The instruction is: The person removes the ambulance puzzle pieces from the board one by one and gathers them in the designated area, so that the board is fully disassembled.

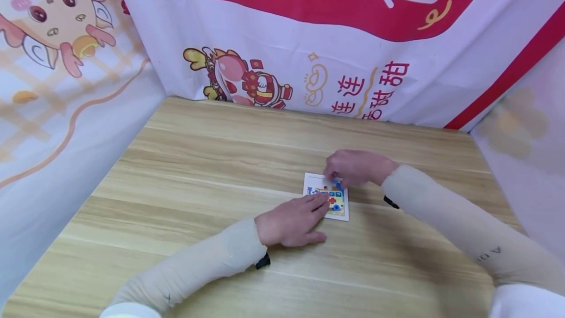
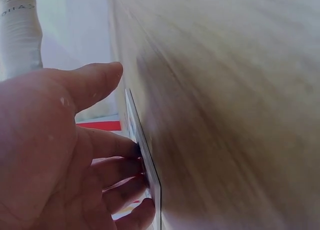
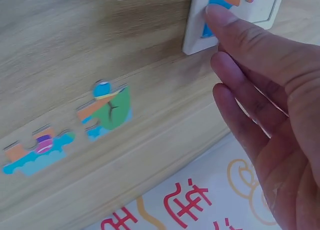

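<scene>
A white puzzle tray [image 1: 314, 179] is reached from both sides. Its near-left part is covered by the left hand [image 1: 295, 221], fingers outstretched, thumb spread. At its far-right edge, a blue piece [image 3: 207, 31] is touched by the right hand's [image 1: 355, 167] thumb; whether it is pinched cannot be told, nor the tray's long axis. Two loose pieces [image 3: 111, 112] are seen nearer the right hand.

- Puzzle [image 1: 312, 180]: white rim, red cross, blue patches
- Loose piece [image 3: 116, 111]: green, orange, blue
- Table [image 1: 198, 161]: pale brown wood grain
- Cloth [image 1: 300, 40]: white with red
</scene>
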A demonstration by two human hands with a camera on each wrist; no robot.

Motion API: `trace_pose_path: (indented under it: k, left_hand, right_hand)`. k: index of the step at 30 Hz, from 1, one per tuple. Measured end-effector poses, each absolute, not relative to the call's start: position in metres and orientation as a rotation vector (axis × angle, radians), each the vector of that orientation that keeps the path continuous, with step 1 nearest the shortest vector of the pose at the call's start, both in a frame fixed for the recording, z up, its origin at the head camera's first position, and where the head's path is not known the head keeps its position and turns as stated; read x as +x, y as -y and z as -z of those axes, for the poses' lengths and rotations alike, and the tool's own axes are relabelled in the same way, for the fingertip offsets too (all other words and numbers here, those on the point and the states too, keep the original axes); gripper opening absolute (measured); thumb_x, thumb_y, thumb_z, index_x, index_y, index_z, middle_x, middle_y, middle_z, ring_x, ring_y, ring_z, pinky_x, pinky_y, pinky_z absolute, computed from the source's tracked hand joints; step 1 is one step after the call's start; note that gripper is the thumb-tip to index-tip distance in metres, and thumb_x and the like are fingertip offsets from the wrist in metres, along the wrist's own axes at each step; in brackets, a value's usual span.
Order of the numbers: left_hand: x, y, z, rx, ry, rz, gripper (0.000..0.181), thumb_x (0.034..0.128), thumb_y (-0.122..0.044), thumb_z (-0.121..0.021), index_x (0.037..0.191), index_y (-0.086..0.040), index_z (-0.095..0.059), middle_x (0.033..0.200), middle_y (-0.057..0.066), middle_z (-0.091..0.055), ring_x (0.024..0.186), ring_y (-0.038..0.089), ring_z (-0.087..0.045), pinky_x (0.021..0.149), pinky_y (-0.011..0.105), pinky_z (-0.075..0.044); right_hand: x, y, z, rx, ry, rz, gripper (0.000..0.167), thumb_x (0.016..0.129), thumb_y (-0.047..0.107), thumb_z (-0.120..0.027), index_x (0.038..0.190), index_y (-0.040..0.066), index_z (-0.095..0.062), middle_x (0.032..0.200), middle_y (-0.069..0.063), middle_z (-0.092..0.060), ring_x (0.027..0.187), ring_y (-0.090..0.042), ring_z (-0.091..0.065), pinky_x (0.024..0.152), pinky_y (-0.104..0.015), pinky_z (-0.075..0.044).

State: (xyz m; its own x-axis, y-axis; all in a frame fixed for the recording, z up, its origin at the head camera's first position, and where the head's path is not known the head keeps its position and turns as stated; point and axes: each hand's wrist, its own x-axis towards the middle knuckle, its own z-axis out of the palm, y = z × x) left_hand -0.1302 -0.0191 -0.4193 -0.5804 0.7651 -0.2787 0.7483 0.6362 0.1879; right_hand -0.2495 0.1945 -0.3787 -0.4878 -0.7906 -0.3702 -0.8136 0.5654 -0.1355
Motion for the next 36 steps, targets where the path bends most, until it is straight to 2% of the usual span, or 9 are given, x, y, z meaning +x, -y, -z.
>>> trace_pose_path:
  k: [4,12,19,26,31,36]
  left_hand:
    - [-0.130,0.019,0.420,1.215,-2.536,-0.080,0.075,0.1086,-0.054,-0.050,0.166,-0.008,-0.034,0.176,0.008,-0.026,0.165,0.022,-0.024,0.133,0.034,-0.028]
    - [-0.132,0.018,0.419,1.238,-2.544,-0.117,0.075,0.1087,-0.054,-0.050,0.165,-0.007,-0.035,0.175,0.010,-0.030,0.163,0.023,-0.029,0.133,0.034,-0.030]
    - [-0.132,0.020,0.419,1.218,-2.535,-0.125,0.074,0.1086,-0.054,-0.051,0.165,-0.009,-0.035,0.176,0.008,-0.029,0.164,0.021,-0.027,0.133,0.034,-0.029]
    - [-0.132,0.021,0.419,1.204,-2.532,-0.121,0.074,0.1086,-0.054,-0.050,0.166,-0.009,-0.034,0.176,0.007,-0.027,0.164,0.021,-0.026,0.133,0.034,-0.029]
    - [-0.132,0.022,0.418,1.215,-2.522,-0.126,0.075,0.1089,-0.054,-0.050,0.166,-0.008,-0.033,0.176,0.008,-0.026,0.164,0.022,-0.025,0.134,0.035,-0.027]
    - [-0.132,0.023,0.419,1.225,-2.517,-0.133,0.075,0.1090,-0.054,-0.050,0.166,-0.008,-0.033,0.176,0.009,-0.026,0.164,0.022,-0.024,0.134,0.035,-0.027]
  right_hand:
    - [-0.253,-0.188,0.376,-1.240,-2.386,-0.052,0.019,0.083,0.003,-0.087,0.093,0.017,-0.078,0.096,0.001,-0.074,0.086,-0.011,-0.062,0.083,-0.031,-0.059]
    - [-0.258,-0.188,0.373,-1.071,-2.349,0.022,0.021,0.082,0.004,-0.087,0.091,0.016,-0.073,0.091,0.002,-0.073,0.081,-0.009,-0.062,0.077,-0.027,-0.056]
    - [-0.264,-0.202,0.381,-0.920,-2.335,0.248,0.017,0.089,0.007,-0.082,0.099,0.018,-0.074,0.095,0.004,-0.074,0.087,-0.009,-0.067,0.085,-0.029,-0.059]
    - [-0.270,-0.221,0.391,-0.851,-2.357,0.366,0.007,0.093,0.020,-0.082,0.096,0.019,-0.076,0.094,0.007,-0.076,0.090,-0.008,-0.070,0.088,-0.030,-0.061]
    - [-0.268,-0.227,0.396,-0.802,-2.345,0.438,0.006,0.096,0.018,-0.079,0.100,0.020,-0.076,0.099,0.006,-0.076,0.096,-0.010,-0.070,0.094,-0.033,-0.061]
    - [-0.265,-0.230,0.399,-0.775,-2.343,0.490,0.005,0.097,0.017,-0.077,0.101,0.019,-0.075,0.100,0.004,-0.075,0.096,-0.011,-0.069,0.093,-0.033,-0.060]
